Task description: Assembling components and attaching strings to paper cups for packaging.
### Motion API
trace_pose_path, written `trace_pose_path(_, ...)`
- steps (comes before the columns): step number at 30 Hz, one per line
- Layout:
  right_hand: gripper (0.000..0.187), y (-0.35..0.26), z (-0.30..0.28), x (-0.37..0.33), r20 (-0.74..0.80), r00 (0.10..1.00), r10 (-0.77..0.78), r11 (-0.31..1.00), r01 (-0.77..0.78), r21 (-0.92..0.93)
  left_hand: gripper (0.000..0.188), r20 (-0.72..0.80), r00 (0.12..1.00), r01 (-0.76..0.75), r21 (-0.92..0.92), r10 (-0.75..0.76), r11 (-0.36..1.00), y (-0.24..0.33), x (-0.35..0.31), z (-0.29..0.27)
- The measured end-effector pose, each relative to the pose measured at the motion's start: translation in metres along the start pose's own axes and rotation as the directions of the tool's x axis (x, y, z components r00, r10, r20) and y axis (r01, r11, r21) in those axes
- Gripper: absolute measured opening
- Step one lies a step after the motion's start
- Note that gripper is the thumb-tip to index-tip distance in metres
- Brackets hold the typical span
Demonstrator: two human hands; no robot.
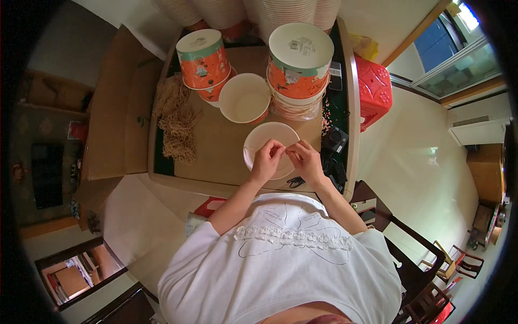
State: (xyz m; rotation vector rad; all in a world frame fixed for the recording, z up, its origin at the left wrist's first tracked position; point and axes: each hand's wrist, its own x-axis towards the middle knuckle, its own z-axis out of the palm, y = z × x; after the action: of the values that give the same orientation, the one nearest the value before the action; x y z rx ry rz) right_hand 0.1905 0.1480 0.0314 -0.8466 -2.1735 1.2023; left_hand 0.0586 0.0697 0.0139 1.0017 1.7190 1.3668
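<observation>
My left hand (267,159) and my right hand (305,160) meet over a white paper tub (270,131) at the near side of the table. Thumb and fingers of each hand are pinched together, fingertips almost touching. Whatever they grip is too small to make out, though a thin strand seems to run by the tub's rim. Just beyond stands another open paper tub (245,98), white inside and orange outside. Tangled tan strings (177,121) lie in a heap to the left.
Upside-down stacks of orange and green printed tubs (202,62), (300,70) stand farther back. Tall stacks of white tubs (286,13) line the far edge. A small black device (335,139) and cables sit right. Beside the table are a cardboard box (116,113) and a red stool (373,92).
</observation>
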Motion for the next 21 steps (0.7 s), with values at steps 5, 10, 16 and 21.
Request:
trace_pose_path(5,0.012,0.004,0.003,0.001,-0.105,0.975,-0.194,0.98,0.198,0.029,0.009,-0.088,0.993,-0.061,0.189,0.079,0.98,0.014,-0.005,0.005)
trace_pose_path(10,0.011,0.007,-0.002,-0.001,-0.131,0.977,-0.167,0.986,0.168,-0.008,0.008,-0.035,0.998,-0.036,0.299,0.049,0.954,0.021,-0.013,-0.007)
trace_pose_path(16,0.012,0.002,-0.004,-0.002,-0.168,0.944,-0.284,0.955,0.263,-0.138,0.008,0.027,0.995,-0.098,0.24,0.095,0.966,0.059,-0.029,-0.012)
trace_pose_path(21,0.012,0.015,-0.007,-0.003,-0.22,0.946,-0.236,0.96,0.191,-0.206,0.006,0.181,0.981,-0.089,0.09,0.072,0.992,0.089,-0.047,-0.02)
